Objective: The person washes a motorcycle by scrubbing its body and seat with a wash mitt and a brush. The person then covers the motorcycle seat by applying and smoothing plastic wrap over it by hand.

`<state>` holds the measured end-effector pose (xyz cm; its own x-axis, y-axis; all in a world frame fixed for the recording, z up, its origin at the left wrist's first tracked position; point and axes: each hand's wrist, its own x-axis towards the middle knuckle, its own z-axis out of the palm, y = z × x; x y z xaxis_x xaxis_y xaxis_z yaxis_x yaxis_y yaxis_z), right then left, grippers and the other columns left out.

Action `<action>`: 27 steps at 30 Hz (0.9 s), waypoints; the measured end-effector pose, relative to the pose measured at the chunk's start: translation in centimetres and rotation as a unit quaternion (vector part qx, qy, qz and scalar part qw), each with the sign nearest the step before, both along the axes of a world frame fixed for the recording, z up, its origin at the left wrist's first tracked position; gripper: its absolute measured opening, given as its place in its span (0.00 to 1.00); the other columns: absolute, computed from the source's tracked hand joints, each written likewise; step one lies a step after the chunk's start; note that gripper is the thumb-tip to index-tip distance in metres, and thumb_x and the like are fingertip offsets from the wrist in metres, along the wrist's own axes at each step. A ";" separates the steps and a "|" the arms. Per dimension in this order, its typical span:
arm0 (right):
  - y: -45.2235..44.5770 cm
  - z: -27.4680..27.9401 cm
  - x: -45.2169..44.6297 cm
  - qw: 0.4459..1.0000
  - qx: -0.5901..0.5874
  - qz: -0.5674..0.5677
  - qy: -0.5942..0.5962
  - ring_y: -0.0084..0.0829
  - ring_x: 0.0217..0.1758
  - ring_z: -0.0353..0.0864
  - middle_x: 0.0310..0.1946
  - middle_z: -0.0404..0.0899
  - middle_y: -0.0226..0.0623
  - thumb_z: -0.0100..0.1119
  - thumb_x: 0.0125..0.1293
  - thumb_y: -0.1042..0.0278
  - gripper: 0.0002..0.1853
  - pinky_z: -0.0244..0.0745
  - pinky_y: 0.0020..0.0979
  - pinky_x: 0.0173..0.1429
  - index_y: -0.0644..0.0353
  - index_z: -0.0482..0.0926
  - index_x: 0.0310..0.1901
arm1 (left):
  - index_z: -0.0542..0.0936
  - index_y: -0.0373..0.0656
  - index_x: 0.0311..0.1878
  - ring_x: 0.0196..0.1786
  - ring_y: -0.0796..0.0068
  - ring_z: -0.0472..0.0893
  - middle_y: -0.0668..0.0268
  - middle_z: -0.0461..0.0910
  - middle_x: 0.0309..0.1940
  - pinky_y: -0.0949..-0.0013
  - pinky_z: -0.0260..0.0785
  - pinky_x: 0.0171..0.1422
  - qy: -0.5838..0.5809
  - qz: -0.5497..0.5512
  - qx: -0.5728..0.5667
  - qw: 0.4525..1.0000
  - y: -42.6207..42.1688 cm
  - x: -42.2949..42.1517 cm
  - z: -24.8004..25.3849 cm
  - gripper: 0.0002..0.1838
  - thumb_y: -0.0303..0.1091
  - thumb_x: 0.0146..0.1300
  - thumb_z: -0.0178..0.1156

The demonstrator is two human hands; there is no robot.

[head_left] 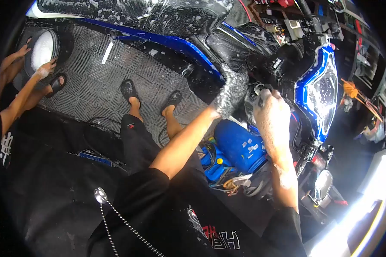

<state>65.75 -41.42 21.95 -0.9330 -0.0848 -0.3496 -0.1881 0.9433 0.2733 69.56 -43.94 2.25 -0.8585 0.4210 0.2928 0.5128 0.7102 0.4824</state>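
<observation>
Head view: your left hand (228, 95) is inside or behind a dark, suds-covered wash mitt (236, 85), laid against the motorbike (169, 42); finger closure cannot be told. Your right hand (270, 105), foamy, has its fingers curled at the bike's front, near the headlight (326, 92); whether it grasps anything cannot be told.

Bike stands across the upper frame, foam on seat and panels. Judged: heavy and stiff overall, painted panels slick, headlight lens scratchable; a bare hand would hold best on the handlebar. Mitt: probably soft, waterlogged, slippery; best held at the cuff.

Further out: a blue drum (240, 143) below your forearms; at far left, a co-worker's hand (47, 67) on a foam-filled bucket (55, 45).

Hard to read: your right fingertips, hidden; bike's rear, cut off; lower right, lost in glare.
</observation>
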 end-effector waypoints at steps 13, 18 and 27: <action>1.0 -4.5 -4.7 0.992 -0.021 0.117 -0.043 0.54 0.41 0.85 0.36 0.83 0.54 0.66 0.57 0.72 0.07 0.81 0.48 0.48 0.65 0.81 0.35 | 0.78 0.39 0.62 0.50 0.61 0.83 0.56 0.81 0.53 0.49 0.73 0.57 -0.092 -0.060 0.188 0.976 -0.9 1.6 -1.3 0.22 0.43 0.73 0.53; -3.3 4.4 -1.1 0.997 -0.068 0.008 0.035 0.50 0.31 0.84 0.29 0.80 0.47 0.66 0.62 0.71 0.05 0.80 0.42 0.37 0.61 0.81 0.36 | 0.77 0.39 0.63 0.49 0.64 0.83 0.58 0.82 0.52 0.54 0.74 0.56 -0.275 -0.058 0.514 0.810 -4.3 2.1 -3.6 0.22 0.44 0.75 0.52; 0.6 14.7 0.6 0.939 -0.159 0.018 0.304 0.36 0.35 0.85 0.32 0.85 0.41 0.67 0.61 0.80 0.04 0.79 0.33 0.47 0.63 0.85 0.37 | 0.75 0.40 0.64 0.48 0.69 0.82 0.61 0.82 0.50 0.64 0.74 0.53 -0.412 -0.154 0.648 0.621 0.5 -9.0 3.3 0.23 0.47 0.79 0.50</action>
